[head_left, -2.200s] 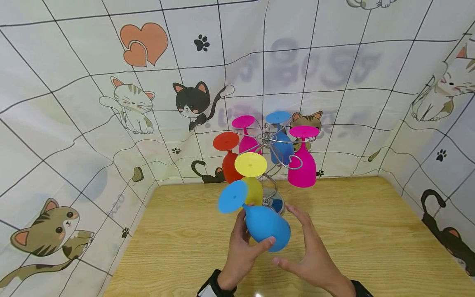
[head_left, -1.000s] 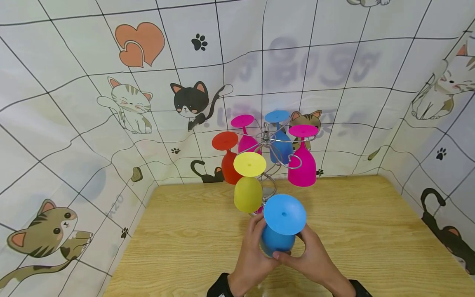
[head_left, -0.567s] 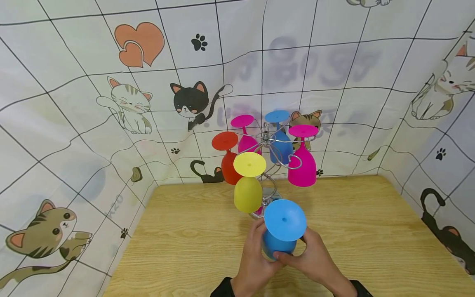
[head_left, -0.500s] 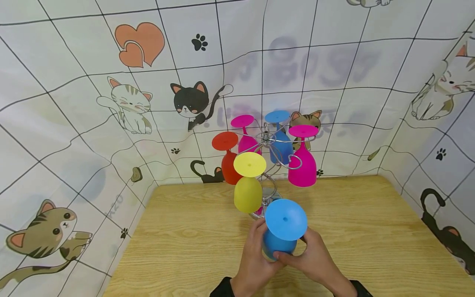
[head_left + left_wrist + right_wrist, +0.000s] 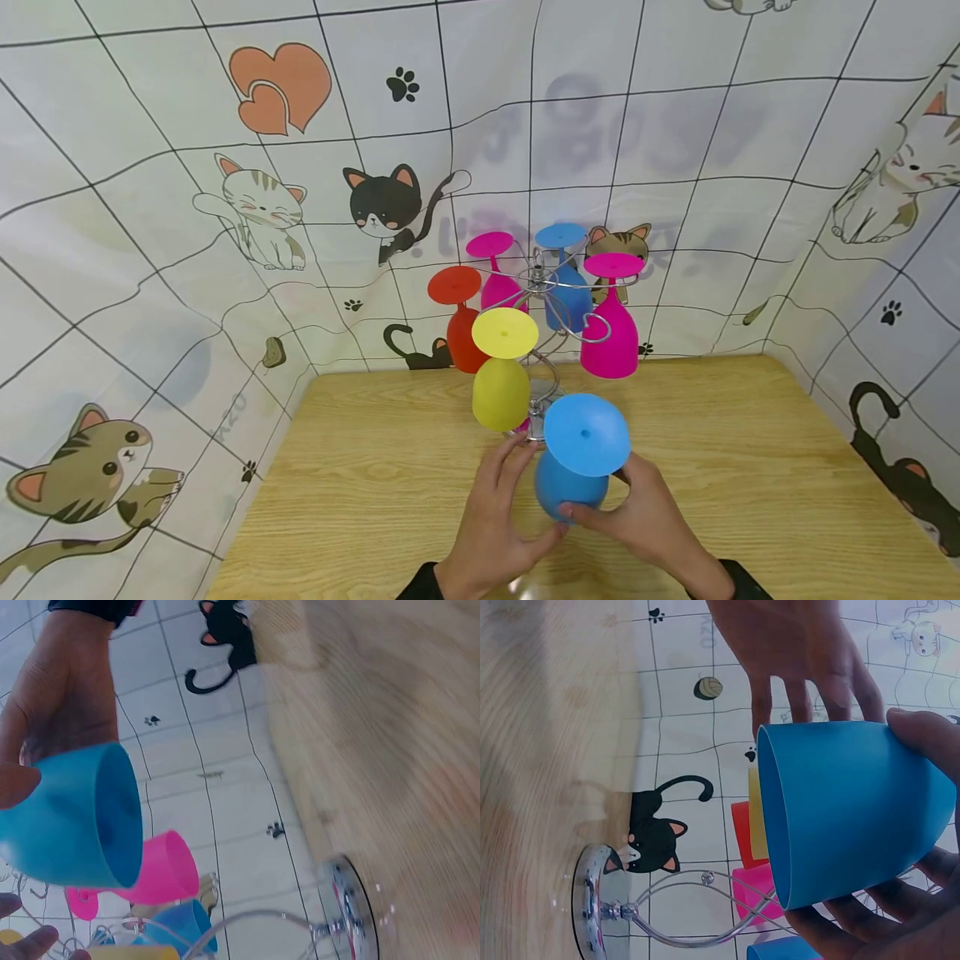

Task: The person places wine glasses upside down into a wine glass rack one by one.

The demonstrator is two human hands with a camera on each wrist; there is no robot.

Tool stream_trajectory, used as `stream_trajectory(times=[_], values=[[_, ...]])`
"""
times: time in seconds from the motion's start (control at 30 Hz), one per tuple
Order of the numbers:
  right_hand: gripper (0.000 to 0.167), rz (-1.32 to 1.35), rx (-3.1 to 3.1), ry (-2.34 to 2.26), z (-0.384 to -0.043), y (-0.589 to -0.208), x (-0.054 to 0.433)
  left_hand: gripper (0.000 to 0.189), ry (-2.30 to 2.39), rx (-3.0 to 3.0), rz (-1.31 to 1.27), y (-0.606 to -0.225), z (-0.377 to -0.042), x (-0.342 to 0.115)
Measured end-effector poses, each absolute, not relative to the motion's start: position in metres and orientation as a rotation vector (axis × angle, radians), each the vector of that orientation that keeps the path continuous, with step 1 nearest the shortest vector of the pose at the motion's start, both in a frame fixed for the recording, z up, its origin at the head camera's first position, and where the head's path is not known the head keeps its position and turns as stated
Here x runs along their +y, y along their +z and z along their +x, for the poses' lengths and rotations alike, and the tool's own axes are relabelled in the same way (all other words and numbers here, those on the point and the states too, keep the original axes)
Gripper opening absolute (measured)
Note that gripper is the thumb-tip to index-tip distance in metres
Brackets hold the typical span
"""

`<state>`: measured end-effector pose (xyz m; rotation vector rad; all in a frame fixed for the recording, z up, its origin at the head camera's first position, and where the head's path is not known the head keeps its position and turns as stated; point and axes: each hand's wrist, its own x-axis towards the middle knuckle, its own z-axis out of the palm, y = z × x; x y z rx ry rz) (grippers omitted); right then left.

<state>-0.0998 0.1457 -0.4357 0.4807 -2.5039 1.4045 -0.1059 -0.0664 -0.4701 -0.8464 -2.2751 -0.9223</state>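
A blue plastic goblet (image 5: 587, 442) is upside down above the table, its round foot on top. My right hand (image 5: 651, 515) grips its bowl, thumb in front and fingers around the far side. Beside it my left hand (image 5: 487, 525) is spread, fingers extended and its thumb tip close to the bowl. In the right wrist view the left hand (image 5: 802, 652) shows behind the goblet (image 5: 862, 814); whether it touches cannot be told. The goblet's open rim (image 5: 120, 817) faces the tabletop in the left wrist view.
Beyond the hands stands a wire goblet rack (image 5: 538, 282) on a round chrome base (image 5: 352, 911). Yellow (image 5: 501, 396), red (image 5: 465, 342), pink (image 5: 611, 342) and blue (image 5: 567, 298) goblets hang from it upside down. A cat-print cloth surrounds the wooden table (image 5: 375, 483).
The goblet was tilted in my left hand, then upright-inverted between both hands. Now the left hand has loosened and moved left, and the goblet has shifted slightly right in the right hand.
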Motion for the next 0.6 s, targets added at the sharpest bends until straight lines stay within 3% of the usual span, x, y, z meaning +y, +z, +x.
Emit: stream_trajectory(times=[0.6], values=[[0.082, 0.516, -2.453, 1.473, -0.110, -0.405, 0.182, 0.082, -0.655, -2.365, -0.735, -0.484, -0.110, -0.097]])
